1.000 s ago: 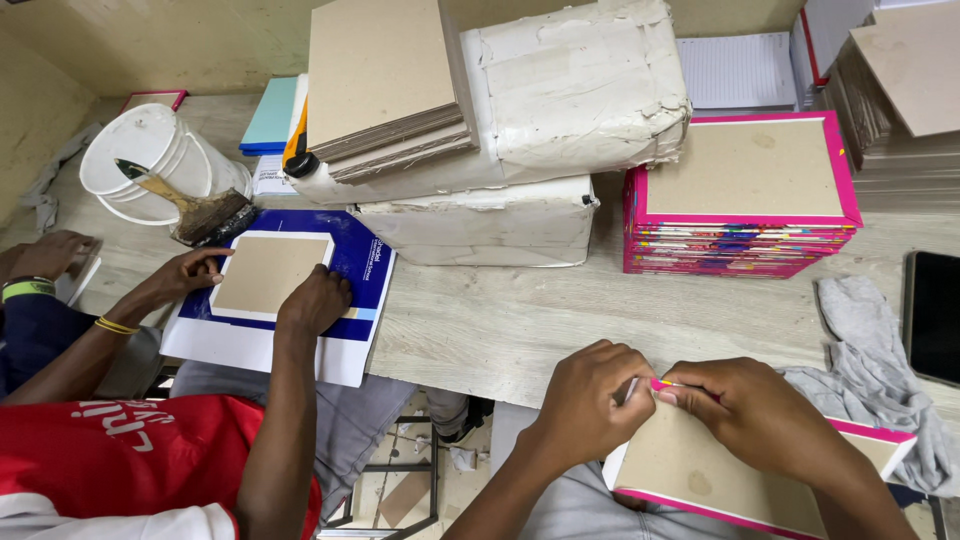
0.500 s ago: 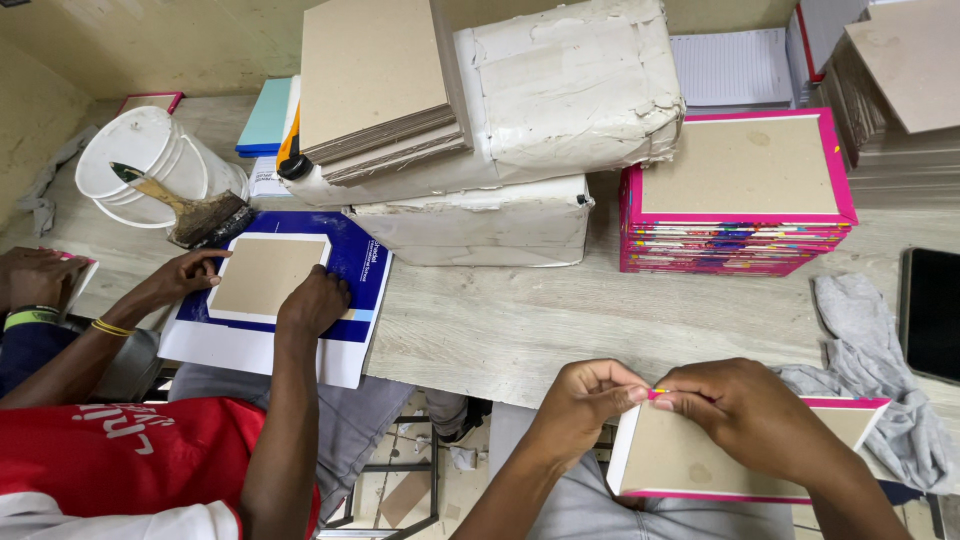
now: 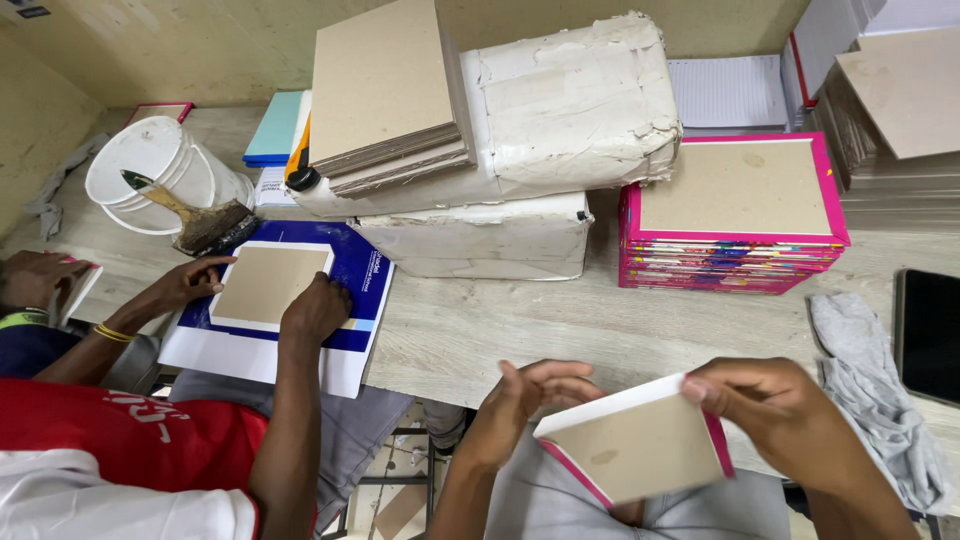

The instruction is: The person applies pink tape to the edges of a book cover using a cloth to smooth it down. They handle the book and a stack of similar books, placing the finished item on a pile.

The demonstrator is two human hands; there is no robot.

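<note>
Held low in front of the body, over the lap and just off the near edge of the counter [image 3: 600,330]: a pink-edged book block [image 3: 635,448] with a plain brown board face, tilted, one corner raised to the right. Right hand [image 3: 790,425] closed on its upper right corner, thumb on the white top edge, grip firm. Left hand [image 3: 525,400] at the left end of the block, fingers spread and half open, palm seemingly against the edge; hard to tell whether truly clasping or only steadying.

On the counter beyond, well apart: a stack of pink-covered books [image 3: 735,215] topped by a brown board, two white wrapped bundles [image 3: 530,130] one upon the other, and a pile of brown boards [image 3: 385,90] leaning on the upper bundle. Grey cloth [image 3: 865,385] to the right, beside a dark flat slab [image 3: 928,335].

To the left, a co-worker in a red shirt [image 3: 120,445], both hands pressing a brown board [image 3: 268,284] onto a blue cover sheet [image 3: 350,290]. Near that, a white bucket [image 3: 160,170] with a wide brush [image 3: 195,215] resting across its rim.
</note>
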